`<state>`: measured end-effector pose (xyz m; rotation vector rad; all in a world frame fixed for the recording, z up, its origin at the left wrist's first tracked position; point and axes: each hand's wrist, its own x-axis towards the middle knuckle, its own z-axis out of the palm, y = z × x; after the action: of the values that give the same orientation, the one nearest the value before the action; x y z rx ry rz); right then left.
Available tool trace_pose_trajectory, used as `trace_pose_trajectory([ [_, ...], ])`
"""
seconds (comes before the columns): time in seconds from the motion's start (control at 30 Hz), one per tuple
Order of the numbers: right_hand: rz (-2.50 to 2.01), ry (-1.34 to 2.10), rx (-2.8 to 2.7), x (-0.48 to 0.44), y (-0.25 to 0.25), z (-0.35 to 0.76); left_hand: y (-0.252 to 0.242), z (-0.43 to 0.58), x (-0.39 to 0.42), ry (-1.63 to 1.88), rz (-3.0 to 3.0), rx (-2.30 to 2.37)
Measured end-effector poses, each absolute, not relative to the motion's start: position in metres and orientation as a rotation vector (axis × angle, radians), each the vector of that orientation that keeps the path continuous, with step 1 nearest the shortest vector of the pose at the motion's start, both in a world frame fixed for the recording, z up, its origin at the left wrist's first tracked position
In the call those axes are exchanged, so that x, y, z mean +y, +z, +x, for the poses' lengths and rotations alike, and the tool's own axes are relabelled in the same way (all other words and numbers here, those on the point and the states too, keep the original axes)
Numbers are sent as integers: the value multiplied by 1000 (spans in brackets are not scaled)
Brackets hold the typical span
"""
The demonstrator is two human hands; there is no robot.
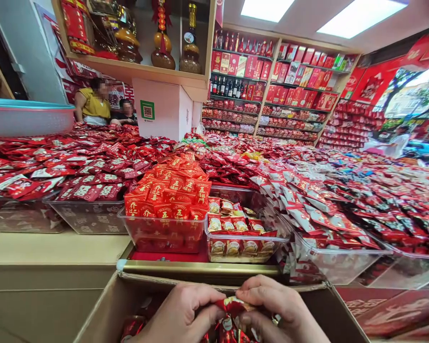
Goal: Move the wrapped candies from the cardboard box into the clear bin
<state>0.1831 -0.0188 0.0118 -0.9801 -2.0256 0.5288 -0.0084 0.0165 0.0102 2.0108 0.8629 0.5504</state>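
Over an open cardboard box (100, 305), both my hands are pinched on one small red candy packet (232, 305) with a gold and white print. My left hand (186, 309) grips its left end between thumb and fingers. Its right end is in the fingers of my right hand (271, 305). More red packets (229, 328) lie in the box below, partly hidden by my hands. Just beyond the box stands a clear plastic bin (248, 238), part-filled with rows of red and gold packets. Beside it on the left, another clear bin (164, 233) is heaped with orange-red packets (171, 190).
Several more clear bins (343, 262) piled with wrapped sweets line the counter on both sides. A blue basin (25, 114) sits at the left. Behind are a white box (157, 105) with a QR code, shelves of bottles and red boxes (271, 71), and two people (93, 102).
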Motion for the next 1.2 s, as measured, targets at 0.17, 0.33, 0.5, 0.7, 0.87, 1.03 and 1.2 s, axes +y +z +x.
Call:
trace_pose_trajectory([
  [0.17, -1161, 239, -1910, 7, 49, 202, 2, -10, 20, 667, 1779, 997],
  [0.33, -1091, -144, -1914, 21, 54, 199, 1, -13, 20, 746, 1538, 846],
  [0.5, -947, -363, -2147, 6, 36, 177, 8, -16, 20, 838, 1232, 640],
  [0.7, -897, -421, -2409, -7, 24, 166, 10, -13, 22, 821, 1162, 780],
  [0.87, -814, -514, -2541, -5, 35, 172, 8, -14, 22, 838, 1139, 764],
  [1.03, -1407, -773, -2328, 47, 70, 189, 6, -13, 24, 860, 1186, 764],
  [1.2, -1916, -698, -2408, 123, 79, 196, -1, -8, 22, 783, 1347, 831],
])
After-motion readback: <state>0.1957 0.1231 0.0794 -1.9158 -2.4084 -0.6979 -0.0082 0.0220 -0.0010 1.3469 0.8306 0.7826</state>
